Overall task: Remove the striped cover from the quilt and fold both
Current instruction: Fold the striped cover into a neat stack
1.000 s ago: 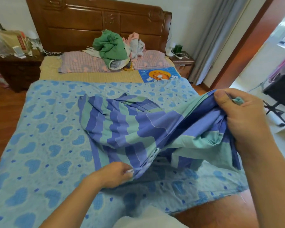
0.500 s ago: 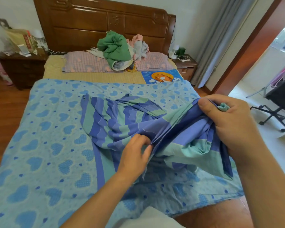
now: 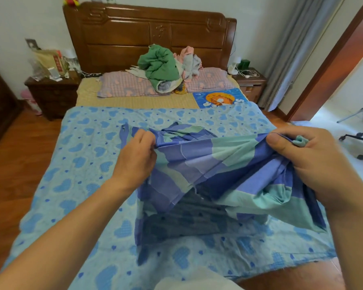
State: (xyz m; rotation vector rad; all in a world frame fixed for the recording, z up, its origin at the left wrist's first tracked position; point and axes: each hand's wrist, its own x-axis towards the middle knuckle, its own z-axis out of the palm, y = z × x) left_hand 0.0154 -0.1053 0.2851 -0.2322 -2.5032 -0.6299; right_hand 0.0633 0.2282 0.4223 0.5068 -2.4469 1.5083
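While your left hand point(image 3: 137, 150) and right hand point(image 3: 314, 162) pinch the limp, light striped cover point(image 3: 224, 162), grip its top edge.

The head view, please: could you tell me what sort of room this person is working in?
Most likely a home bedroom. A bed with a carved wooden headboard fills the view, pillows lie at its head, and a nightstand stands beside it.
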